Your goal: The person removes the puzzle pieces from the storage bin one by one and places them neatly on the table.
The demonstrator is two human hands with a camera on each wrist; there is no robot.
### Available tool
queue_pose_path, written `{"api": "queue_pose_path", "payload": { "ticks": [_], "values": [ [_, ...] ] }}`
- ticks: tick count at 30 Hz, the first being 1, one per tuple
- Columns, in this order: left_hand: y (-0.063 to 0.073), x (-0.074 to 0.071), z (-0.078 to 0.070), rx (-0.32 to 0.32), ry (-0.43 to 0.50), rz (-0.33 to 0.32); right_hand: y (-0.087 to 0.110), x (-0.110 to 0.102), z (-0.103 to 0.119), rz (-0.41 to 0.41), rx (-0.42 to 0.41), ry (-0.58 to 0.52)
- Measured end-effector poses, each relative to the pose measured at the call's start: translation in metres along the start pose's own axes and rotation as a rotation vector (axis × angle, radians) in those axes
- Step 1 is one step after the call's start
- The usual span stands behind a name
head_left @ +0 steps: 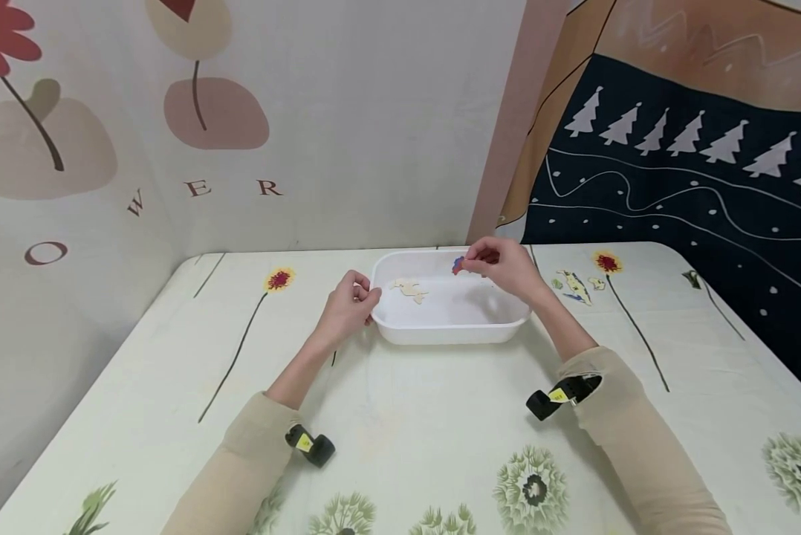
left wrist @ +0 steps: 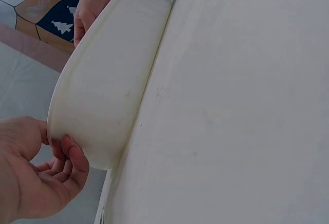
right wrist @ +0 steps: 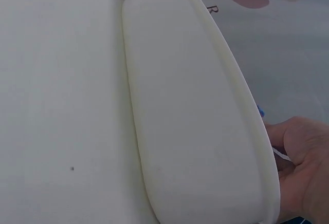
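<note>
A white plastic tray point(head_left: 450, 335) stands toward the far edge of the table. My left hand point(head_left: 348, 306) grips its left rim between thumb and curled fingers; the left wrist view shows the tray's outer wall point(left wrist: 103, 80) beside that hand. Over the tray's right half, my right hand point(head_left: 507, 267) pinches a small red and blue piece point(head_left: 458, 265), its exact kind too small to tell. Inside the tray at the left lie flat pale yellow pieces point(head_left: 410, 290). In the right wrist view the tray wall hides most of the fingers.
Right of the tray, several small yellow, green and blue pieces point(head_left: 577, 286) lie on the flower-patterned tablecloth point(head_left: 400, 416). Printed cloths hang behind and beside the table, one a dark cloth point(head_left: 641, 186) with white trees. Each sleeve carries a black wrist camera point(head_left: 311, 446).
</note>
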State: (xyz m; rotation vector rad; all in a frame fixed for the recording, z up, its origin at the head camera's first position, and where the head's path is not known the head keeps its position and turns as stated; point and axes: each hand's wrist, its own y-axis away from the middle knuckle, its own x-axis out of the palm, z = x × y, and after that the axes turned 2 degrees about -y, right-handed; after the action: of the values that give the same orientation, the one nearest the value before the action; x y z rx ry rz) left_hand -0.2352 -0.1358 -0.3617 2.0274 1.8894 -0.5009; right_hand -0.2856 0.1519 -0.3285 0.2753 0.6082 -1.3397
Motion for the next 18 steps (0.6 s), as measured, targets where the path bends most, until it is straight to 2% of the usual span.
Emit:
{"api": "queue_pose_path", "payload": {
  "ticks": [9, 18],
  "values": [
    [-0.001, 0.001, 0.0, -0.003, -0.006, -0.002, 0.002, -0.012, -0.003, -0.011, 0.072, -0.051],
    [-0.001, 0.001, 0.001, -0.009, -0.007, 0.001, 0.007, -0.032, -0.013, -0.029, 0.08, -0.058]
  ]
}}
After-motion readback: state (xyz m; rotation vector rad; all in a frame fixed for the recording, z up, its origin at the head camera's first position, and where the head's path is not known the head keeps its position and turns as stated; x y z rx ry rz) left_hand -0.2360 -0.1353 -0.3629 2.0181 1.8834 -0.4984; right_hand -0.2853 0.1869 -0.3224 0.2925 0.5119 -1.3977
